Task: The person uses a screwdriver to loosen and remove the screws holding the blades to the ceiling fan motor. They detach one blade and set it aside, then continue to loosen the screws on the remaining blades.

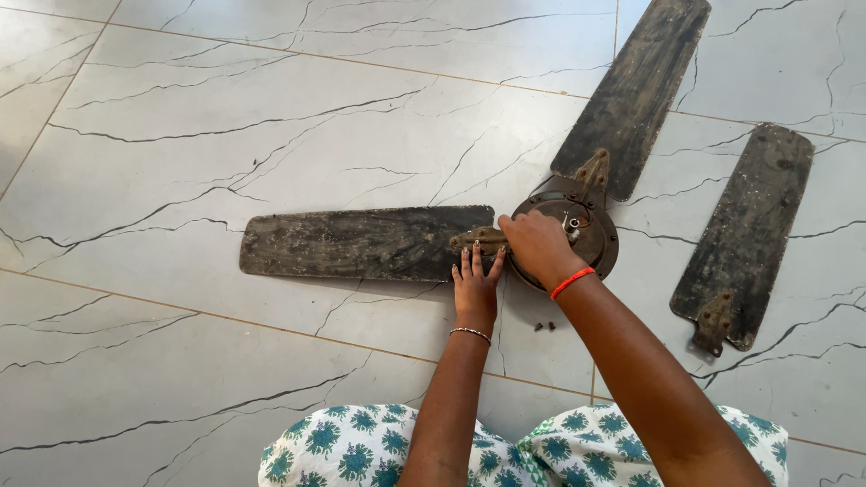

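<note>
A dirty brown ceiling fan lies on the tiled floor. Its round motor hub (591,236) carries two dark blades: one blade (361,242) reaches left, another (636,90) reaches up and right. My left hand (475,280) lies flat, fingers spread, on the near edge of the left blade by its metal bracket (478,239). My right hand (539,248) rests over the hub's left side at that bracket, fingers curled; what they grip is hidden.
A third, detached blade (744,236) lies on the floor to the right, its bracket end toward me. Two small dark screws (544,326) sit on the tile between my arms. My lap in green-and-white patterned cloth (361,446) fills the bottom edge.
</note>
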